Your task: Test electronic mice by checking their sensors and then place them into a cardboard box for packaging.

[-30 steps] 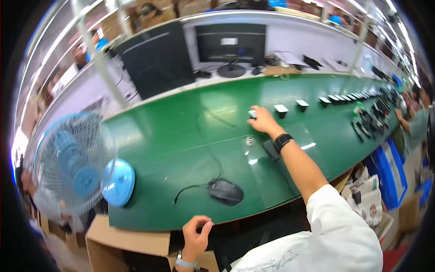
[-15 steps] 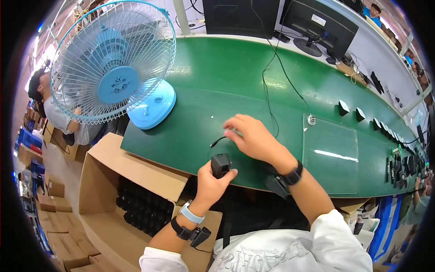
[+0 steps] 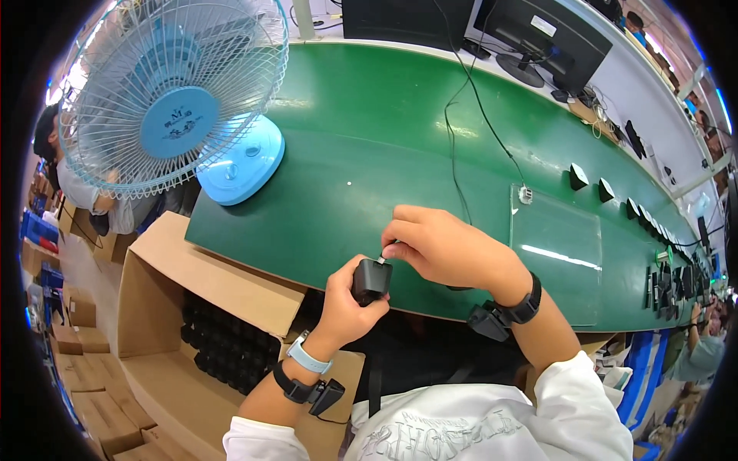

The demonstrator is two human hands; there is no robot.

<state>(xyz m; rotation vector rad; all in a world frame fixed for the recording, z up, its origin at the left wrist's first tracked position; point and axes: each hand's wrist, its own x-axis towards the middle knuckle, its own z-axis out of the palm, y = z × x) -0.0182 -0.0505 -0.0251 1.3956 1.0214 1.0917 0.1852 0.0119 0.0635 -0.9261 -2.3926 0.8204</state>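
Note:
My left hand is closed round a small black box-shaped device, held above the near edge of the green table. My right hand pinches a cable plug with a light metal tip. That tip meets the upper edge of the device; whether it has gone in cannot be seen. Most of the cable is hidden behind my right hand.
Left of me stands an open carton holding several black parts. A blue fan is at the table's left end. A clear sheet lies to the right, with rows of black pieces beyond. Two monitors stand behind.
My right hand has come down to the device, bringing the cable plug from beyond it to its upper edge. My left hand still holds the device, now tilted differently. The view has shifted slightly.

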